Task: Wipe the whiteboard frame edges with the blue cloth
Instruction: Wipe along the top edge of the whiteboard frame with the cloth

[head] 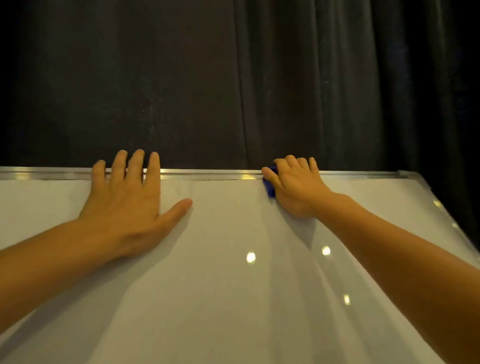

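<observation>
A white whiteboard (pixel 226 283) fills the lower half of the view, with a silver metal frame (pixel 212 174) along its top edge and down its right side. My left hand (pixel 128 202) lies flat on the board, fingers spread and fingertips over the top frame. My right hand (pixel 296 186) is closed on the blue cloth (pixel 269 186) and presses it against the top frame, right of the middle. Only a small piece of the cloth shows at the left of the hand; the remainder is hidden under my palm.
A dark curtain (pixel 339 73) hangs behind the board and covers the whole background. The board's top right corner (pixel 404 173) lies to the right of my right hand. Small light reflections dot the board surface.
</observation>
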{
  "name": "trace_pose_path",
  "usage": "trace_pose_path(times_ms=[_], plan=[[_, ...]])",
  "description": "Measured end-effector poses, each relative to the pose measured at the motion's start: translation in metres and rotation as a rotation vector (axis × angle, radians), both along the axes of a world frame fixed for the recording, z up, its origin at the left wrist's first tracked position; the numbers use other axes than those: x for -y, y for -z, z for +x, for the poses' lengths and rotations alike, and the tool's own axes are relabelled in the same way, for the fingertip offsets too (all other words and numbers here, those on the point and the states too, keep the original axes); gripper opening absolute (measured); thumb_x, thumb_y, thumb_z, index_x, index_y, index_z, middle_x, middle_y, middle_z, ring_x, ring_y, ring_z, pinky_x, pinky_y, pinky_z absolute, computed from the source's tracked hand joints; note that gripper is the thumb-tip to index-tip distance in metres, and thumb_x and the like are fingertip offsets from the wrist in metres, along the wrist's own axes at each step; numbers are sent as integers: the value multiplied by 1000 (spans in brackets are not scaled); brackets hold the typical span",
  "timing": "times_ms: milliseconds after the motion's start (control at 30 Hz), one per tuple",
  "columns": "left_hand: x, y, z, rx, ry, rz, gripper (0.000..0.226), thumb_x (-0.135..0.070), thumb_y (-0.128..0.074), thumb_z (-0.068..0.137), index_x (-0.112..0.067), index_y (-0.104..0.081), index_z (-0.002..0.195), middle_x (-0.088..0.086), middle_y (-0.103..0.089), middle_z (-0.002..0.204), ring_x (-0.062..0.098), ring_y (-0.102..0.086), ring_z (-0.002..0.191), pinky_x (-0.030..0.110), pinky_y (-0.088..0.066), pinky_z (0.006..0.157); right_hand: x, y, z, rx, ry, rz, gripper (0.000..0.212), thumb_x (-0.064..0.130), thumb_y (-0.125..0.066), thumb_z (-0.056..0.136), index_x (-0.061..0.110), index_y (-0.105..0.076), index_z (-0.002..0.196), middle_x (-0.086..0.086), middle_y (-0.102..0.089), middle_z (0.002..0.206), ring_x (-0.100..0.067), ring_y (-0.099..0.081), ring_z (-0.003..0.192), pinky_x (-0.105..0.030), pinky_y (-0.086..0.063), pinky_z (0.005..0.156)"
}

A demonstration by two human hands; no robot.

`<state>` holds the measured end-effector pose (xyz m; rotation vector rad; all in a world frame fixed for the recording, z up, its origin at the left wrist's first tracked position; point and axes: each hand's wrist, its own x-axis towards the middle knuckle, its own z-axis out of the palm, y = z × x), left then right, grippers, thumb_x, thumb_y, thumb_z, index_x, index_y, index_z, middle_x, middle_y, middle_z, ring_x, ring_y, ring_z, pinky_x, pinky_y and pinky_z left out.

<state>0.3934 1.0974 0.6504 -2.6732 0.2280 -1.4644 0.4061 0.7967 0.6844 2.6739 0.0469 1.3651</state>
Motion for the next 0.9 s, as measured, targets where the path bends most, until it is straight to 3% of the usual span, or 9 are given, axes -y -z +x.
trace_pose_path(times_ms=[167, 267, 433, 500, 567, 633, 700, 833, 900], plan=[[53, -5, -2, 43, 65, 12, 112, -83, 9, 64, -16, 3, 153, 14, -4, 163, 34, -2, 149, 55, -6, 119, -60, -14, 9, 18, -132, -257, 47, 40, -46, 96, 31, -30, 139, -9, -53, 117, -39, -47, 113, -64, -32, 99], [61, -8, -5, 42, 88, 35, 111, -82, 8, 64, -16, 5, 153, 15, -2, 163, 35, -2, 149, 55, -5, 119, -38, -15, 8, 72, -149, -314, 54, 37, -60, 88, 32, -33, 135, -7, -52, 118, -36, -50, 109, -58, -35, 95], [58, -3, 1, 59, 117, 41, 107, -82, 4, 69, -15, 7, 153, 13, 3, 163, 36, 1, 149, 55, -5, 120, 59, -10, 0, -20, 155, -54, 63, 38, -64, 89, 34, -28, 141, -9, -42, 134, -37, -37, 125, -63, -25, 107], [71, 0, -1, 44, 127, 34, 108, -82, 3, 69, -15, 9, 153, 13, 4, 163, 36, 3, 149, 55, -3, 119, 50, -10, 5, -32, 167, -32, 59, 45, -58, 91, 31, -30, 141, -12, -40, 134, -37, -34, 126, -65, -23, 107], [89, 0, -1, 28, 131, 39, 109, -83, 2, 67, -15, 11, 152, 13, 7, 163, 36, 5, 149, 56, -1, 119, 22, -5, 16, 9, 16, 1, 53, 60, -38, 92, 25, -41, 132, -9, -43, 125, -34, -37, 123, -63, -22, 107], [105, -1, 1, 22, 124, 36, 111, -84, 2, 65, -15, 11, 152, 13, 8, 163, 36, 6, 149, 55, -1, 118, -6, 0, 18, 64, -198, 115, 71, 74, -15, 83, 22, -49, 116, -2, -45, 111, -29, -43, 115, -59, -23, 107], [118, -3, 4, 27, 95, 26, 112, -85, 0, 65, -16, 11, 152, 12, 8, 163, 35, 6, 149, 54, -1, 118, -5, -1, 20, 98, -252, 47, 76, 75, -8, 80, 22, -50, 113, -2, -50, 110, -27, -44, 112, -58, -23, 107], [129, -2, 7, 18, 15, 37, 113, -88, 3, 65, -16, 13, 152, 11, 11, 163, 34, 8, 149, 54, -2, 120, 80, -9, 22, 97, -170, -262, 34, 51, -45, 95, 37, -27, 120, -10, -54, 119, -34, -45, 115, -64, -24, 104], [135, 1, 6, 17, -13, 26, 116, -90, 10, 63, -16, 11, 153, 11, 9, 163, 33, 7, 149, 54, -2, 120, 142, -13, 24, 10, -40, -274, 43, 46, -51, 95, 43, -20, 124, -8, -50, 126, -35, -42, 120, -65, -23, 105]])
